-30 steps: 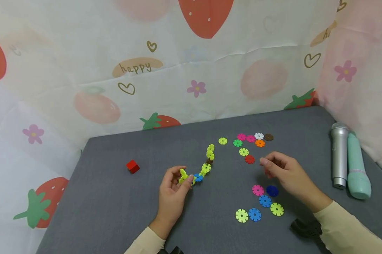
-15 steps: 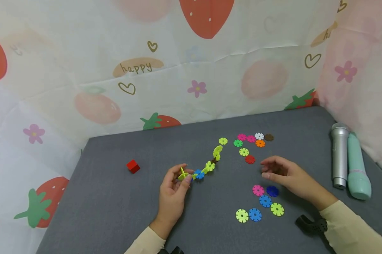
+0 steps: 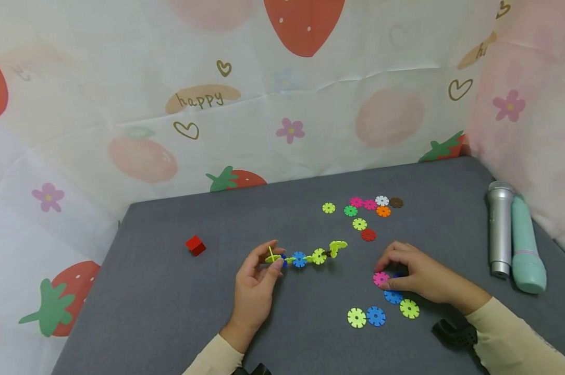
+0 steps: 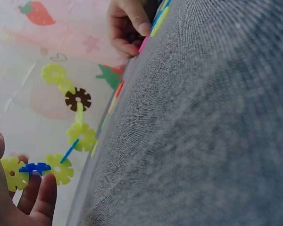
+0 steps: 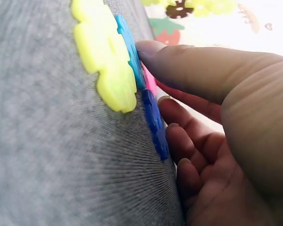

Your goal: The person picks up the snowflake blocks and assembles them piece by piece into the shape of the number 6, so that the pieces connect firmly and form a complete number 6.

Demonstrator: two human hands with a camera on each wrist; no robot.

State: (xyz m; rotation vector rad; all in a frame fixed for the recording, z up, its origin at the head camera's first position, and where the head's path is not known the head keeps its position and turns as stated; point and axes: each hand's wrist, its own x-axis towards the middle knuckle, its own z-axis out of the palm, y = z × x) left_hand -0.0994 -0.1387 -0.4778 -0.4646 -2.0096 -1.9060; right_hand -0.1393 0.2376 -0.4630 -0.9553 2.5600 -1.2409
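Chain held above desk between left and right edges, end pinched by left hand. Right hand: finger and thumb on pink disc rim, nearer right edge. Probably light, stiff, slick; take rims, joints may pop.

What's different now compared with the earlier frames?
The right hand has moved from near the red disc toward the person, and now pinches the pink disc. The disc chain has swung, its free end going right and nearer the person. The left hand still holds its other end; the red cube stayed put.
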